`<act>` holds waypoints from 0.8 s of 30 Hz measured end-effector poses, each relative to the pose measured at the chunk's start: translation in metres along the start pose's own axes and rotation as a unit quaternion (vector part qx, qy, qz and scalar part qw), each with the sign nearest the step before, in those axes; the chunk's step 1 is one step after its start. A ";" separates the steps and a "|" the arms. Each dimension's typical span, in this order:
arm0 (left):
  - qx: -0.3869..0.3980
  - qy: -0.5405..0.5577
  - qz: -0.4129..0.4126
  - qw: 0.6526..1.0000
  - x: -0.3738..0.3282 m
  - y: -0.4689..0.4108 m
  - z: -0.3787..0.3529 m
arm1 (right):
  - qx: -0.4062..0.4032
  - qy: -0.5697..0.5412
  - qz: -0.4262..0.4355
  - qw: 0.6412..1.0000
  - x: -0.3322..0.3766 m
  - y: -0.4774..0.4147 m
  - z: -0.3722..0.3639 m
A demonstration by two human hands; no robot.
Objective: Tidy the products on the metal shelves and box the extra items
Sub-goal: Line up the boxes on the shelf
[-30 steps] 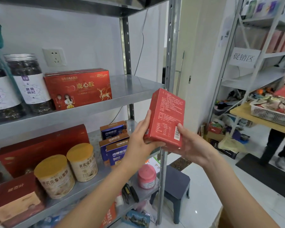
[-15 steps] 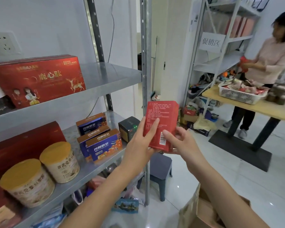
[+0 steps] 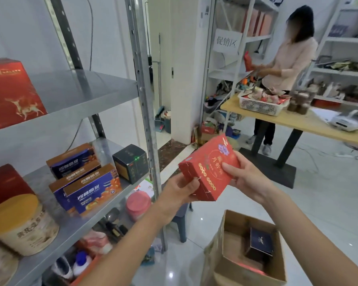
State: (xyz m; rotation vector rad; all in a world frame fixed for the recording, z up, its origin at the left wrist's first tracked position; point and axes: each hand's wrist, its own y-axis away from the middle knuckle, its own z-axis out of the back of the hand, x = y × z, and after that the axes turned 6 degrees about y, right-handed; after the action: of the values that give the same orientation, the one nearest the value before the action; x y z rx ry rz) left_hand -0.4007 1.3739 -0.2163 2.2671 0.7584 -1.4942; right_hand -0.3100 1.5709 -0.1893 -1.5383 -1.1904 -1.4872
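Centre frame: a small red rectangular cardboard box with gold print (image 3: pixel 210 169) is held tilted in both hands, in the air above and left of the open brown corrugated carton (image 3: pixel 215 254) at lower right, not touching it. The left hand (image 3: pixel 180 189) grips the box's lower-left end, fingers curled round the edge. The right hand (image 3: pixel 244 176) pinches the upper-right end, thumb on the printed face. The carton already holds a dark blue square box (image 3: pixel 260 242) and something reddish beneath (other contents unclear), so boxing appears under way. The grey metal shelves (image 3: pixel 87 89) at left carry stacked blue-and-orange cartons (image 3: pixel 91 188), a small black cube box (image 3: pixel 130 162) and a round yellow-lidded tin (image 3: pixel 19 221), loosely aligned. Judgement: partway through. The held box goes to shelf or carton, and the shelf rows want straightening.
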 end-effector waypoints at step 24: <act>0.307 -0.697 -0.181 0.622 0.182 -0.161 -0.015 | -0.124 0.011 -0.281 0.952 -0.152 0.020 0.196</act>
State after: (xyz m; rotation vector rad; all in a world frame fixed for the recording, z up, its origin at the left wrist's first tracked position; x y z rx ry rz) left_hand -0.4277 1.5584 -0.3736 0.4250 0.1190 -3.2182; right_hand -0.2090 1.7220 -0.3600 -1.3938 -1.5610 -2.0835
